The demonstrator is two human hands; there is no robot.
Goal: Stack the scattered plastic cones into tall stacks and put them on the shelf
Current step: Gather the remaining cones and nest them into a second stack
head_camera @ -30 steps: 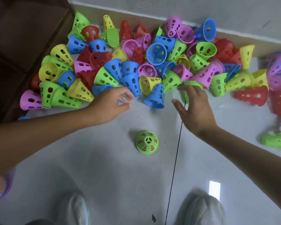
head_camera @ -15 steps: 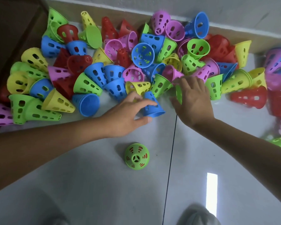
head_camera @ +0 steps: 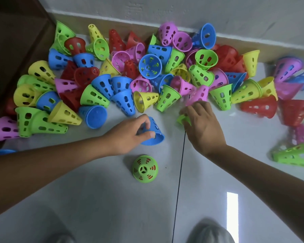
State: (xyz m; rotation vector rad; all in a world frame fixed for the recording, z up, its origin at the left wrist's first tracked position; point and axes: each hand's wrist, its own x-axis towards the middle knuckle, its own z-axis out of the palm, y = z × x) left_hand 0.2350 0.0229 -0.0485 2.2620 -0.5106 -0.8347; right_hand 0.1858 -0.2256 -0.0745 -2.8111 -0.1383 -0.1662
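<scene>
- A blue perforated plastic cone (head_camera: 154, 133) is gripped by the left hand (head_camera: 130, 135); thumb and fingers are curled round its narrow end, and its wide rim is turned toward the person.
- A second earlier this hand was reaching open toward the heap; half a second ago it had closed on the cone at the heap's near edge. The cone has since been drawn clear of the heap, so one pick is judged complete.
- A small green plastic cone (head_camera: 183, 119) is held under the fingers of the right hand (head_camera: 204, 128). It is mostly hidden and blurred, so the exact hold cannot be told, though the fingers curl over it. This hand was earlier spread flat at the heap's edge.
- Just below the left hand's grip, a green perforated cone standing upright with red showing through its slots (head_camera: 145, 169) is seen on the grey floor (head_camera: 112, 199), apparently a started stack. It has not been shifted.
- Beyond both hands, the heap of mixed coloured cones (head_camera: 147, 71) lies unsorted; most of the task is judged to remain.
</scene>
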